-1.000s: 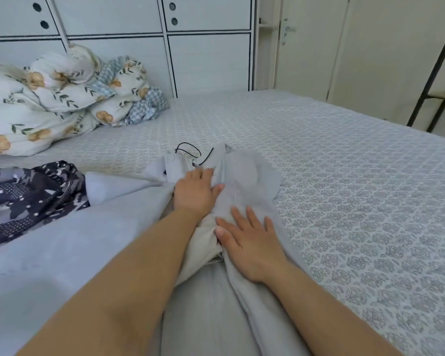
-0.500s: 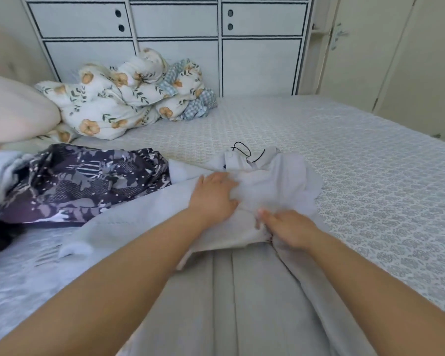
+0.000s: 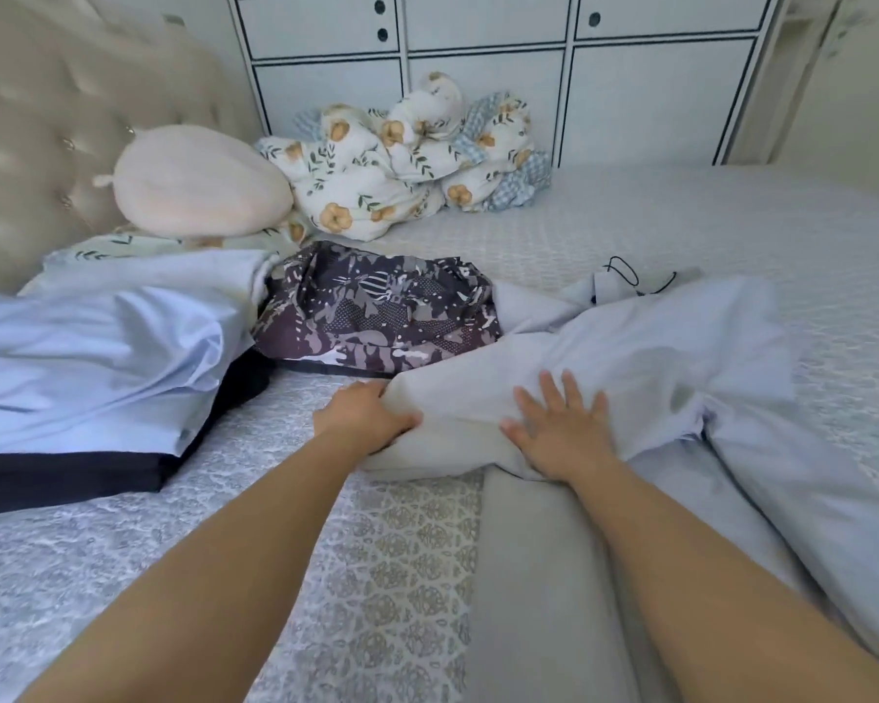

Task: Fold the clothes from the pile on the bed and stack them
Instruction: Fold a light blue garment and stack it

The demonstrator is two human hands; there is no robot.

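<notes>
A pale grey garment point(image 3: 645, 357) with a black drawstring point(image 3: 630, 276) lies spread on the bed point(image 3: 731, 220) in front of me. My left hand point(image 3: 364, 416) grips a folded edge of it at its left side. Flat on the same fold, my right hand point(image 3: 559, 428) presses down with fingers spread. A dark patterned garment point(image 3: 376, 307) lies just behind the fold. A light blue garment point(image 3: 97, 347) rests on a dark navy one point(image 3: 62, 474) at the left.
A crumpled floral duvet point(image 3: 397, 159) and a round cream pillow point(image 3: 199, 180) sit at the back by the tufted headboard point(image 3: 47, 119). White cabinets point(image 3: 478, 68) stand behind the bed. The patterned bedspread stretches off to the right.
My view has swung left, bringing the headboard, pillow and blue garment into sight. My left hand moved to the fold's left edge and took hold of it; my right hand opened flat.
</notes>
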